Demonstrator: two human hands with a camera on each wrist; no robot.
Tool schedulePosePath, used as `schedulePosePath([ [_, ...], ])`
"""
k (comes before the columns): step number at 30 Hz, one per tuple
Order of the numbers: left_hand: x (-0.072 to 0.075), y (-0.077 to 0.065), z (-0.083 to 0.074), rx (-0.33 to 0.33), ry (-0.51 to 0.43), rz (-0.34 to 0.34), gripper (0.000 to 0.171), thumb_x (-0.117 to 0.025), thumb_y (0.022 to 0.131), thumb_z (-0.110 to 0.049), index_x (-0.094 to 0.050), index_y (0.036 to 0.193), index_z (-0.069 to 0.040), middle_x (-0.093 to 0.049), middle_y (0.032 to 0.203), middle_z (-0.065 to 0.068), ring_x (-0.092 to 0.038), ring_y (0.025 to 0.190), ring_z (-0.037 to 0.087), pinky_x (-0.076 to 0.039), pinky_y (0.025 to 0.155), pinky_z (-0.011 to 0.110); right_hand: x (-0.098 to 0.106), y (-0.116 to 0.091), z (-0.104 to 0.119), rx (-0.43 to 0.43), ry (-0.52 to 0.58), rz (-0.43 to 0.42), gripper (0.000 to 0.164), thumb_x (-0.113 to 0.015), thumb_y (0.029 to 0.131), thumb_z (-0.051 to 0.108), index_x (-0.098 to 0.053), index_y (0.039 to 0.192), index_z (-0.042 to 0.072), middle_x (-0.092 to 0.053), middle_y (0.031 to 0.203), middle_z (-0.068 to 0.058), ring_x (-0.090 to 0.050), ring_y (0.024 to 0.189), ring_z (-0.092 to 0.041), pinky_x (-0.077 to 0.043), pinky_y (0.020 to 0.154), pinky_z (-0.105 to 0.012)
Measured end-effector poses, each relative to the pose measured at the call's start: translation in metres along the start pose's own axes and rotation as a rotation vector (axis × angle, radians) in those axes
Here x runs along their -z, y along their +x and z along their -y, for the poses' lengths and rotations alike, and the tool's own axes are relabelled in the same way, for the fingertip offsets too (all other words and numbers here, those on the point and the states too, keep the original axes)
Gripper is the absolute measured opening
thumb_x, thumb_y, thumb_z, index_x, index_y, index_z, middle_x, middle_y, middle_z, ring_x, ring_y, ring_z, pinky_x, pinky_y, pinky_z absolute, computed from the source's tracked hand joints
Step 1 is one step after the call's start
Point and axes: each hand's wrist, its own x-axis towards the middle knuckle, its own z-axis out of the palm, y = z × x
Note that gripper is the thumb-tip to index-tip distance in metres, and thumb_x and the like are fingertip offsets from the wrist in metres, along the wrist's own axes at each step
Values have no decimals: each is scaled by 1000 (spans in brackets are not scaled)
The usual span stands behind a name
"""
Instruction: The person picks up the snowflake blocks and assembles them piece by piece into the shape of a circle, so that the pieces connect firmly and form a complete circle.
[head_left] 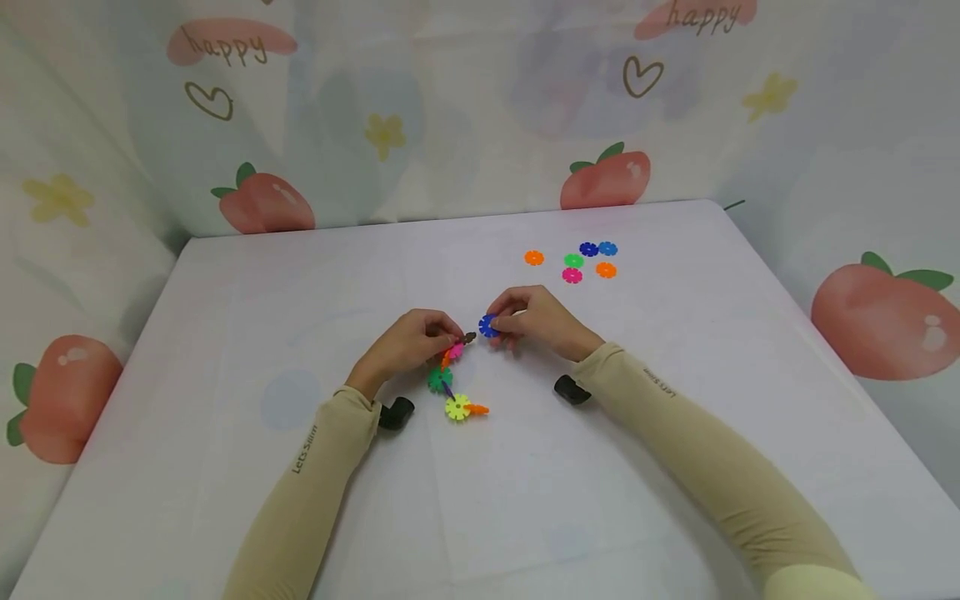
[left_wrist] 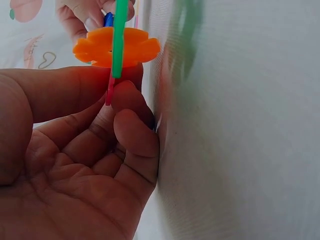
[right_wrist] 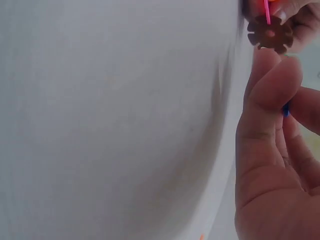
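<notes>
My left hand (head_left: 417, 337) pinches the pink interlocking disc (head_left: 455, 352) of a chain of slotted plastic discs. From it the chain runs through an orange disc (left_wrist: 92, 49), a green disc (head_left: 440, 380), a purple disc (head_left: 447, 389) and a yellow disc (head_left: 457, 407) to an orange disc (head_left: 478, 410) at the near end. A brown disc (right_wrist: 270, 34) sticks out at the far end, toward the right hand. Between thumb and fingers, my right hand (head_left: 542, 320) holds a blue disc (head_left: 488, 326), a small gap away from the brown one.
Farther back on the white-covered table (head_left: 300, 500) lie several loose discs: orange (head_left: 534, 258), green (head_left: 573, 261), pink (head_left: 572, 276), dark blue (head_left: 588, 249), light blue (head_left: 608, 248) and another orange disc (head_left: 606, 270). A printed curtain (head_left: 465, 167) hangs behind the table.
</notes>
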Motion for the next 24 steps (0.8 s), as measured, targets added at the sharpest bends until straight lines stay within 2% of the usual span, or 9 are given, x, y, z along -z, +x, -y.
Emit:
schedulePosePath([
  [13,-1,0,0,-14,16,-7,14,-63,108,-11,-73,115,-4,-70,101,8,-59,85,23,-51,75,31,-10,-3,5,-15,-26,25,10,-69,101,1,-73,110,-3,-74,90,-17,-70,69,-24,-58,67,-30],
  [18,-3,0,-2,-23,44,-34,13,-63,107,-8,-74,112,-5,-69,101,8,-59,88,24,-51,80,32,-13,-1,3,-13,-25,39,10,-70,101,0,-73,110,-3,-74,89,-17,-69,68,-24,-58,67,-30],
  [24,-6,1,-2,-76,66,-82,13,-64,105,-3,-76,110,-1,-72,100,8,-61,89,23,-52,81,31,-17,-1,5,9,23,22,8,-70,99,-6,-72,106,-7,-72,88,-17,-70,66,-21,-60,70,-30],
])
